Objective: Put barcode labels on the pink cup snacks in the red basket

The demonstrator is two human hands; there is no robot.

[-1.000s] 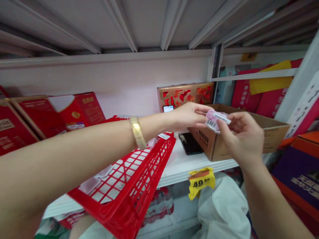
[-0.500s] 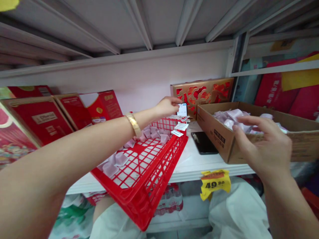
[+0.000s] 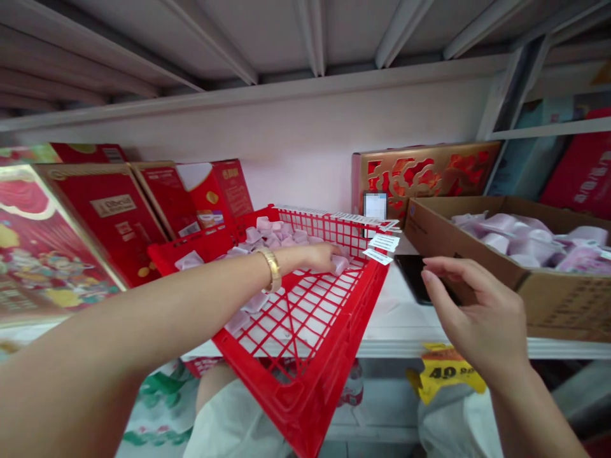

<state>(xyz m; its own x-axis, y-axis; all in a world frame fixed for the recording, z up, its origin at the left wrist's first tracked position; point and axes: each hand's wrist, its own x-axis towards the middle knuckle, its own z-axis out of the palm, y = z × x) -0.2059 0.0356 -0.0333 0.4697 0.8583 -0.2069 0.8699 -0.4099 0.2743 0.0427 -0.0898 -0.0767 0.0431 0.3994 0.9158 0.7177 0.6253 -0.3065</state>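
Note:
A red plastic basket (image 3: 334, 331) juts over the shelf edge, with several pale purple cups (image 3: 272, 234) along its far and left sides. My left hand (image 3: 321, 257), a gold bracelet on its wrist, reaches into the basket, its fingers closed on a purple cup (image 3: 340, 264) near the right side. Barcode labels (image 3: 380, 247) hang on the basket's right rear corner. My right hand (image 3: 477, 312) is held over the shelf's front, thumb and fingers apart, with nothing between them. Beyond it stands a cardboard box (image 3: 558, 305) of wrapped purple cups (image 3: 525, 238).
A dark phone (image 3: 413, 280) lies between basket and box. Another phone (image 3: 375, 208) leans upright against a gold and red box (image 3: 429, 172). Red gift boxes (image 3: 100, 210) stand at the left. A yellow price tag (image 3: 451, 372) hangs from the shelf edge.
My left hand has come down from beside the upright phone into the basket and onto a cup. My right hand has moved away from the cardboard box's contents. The view has turned left.

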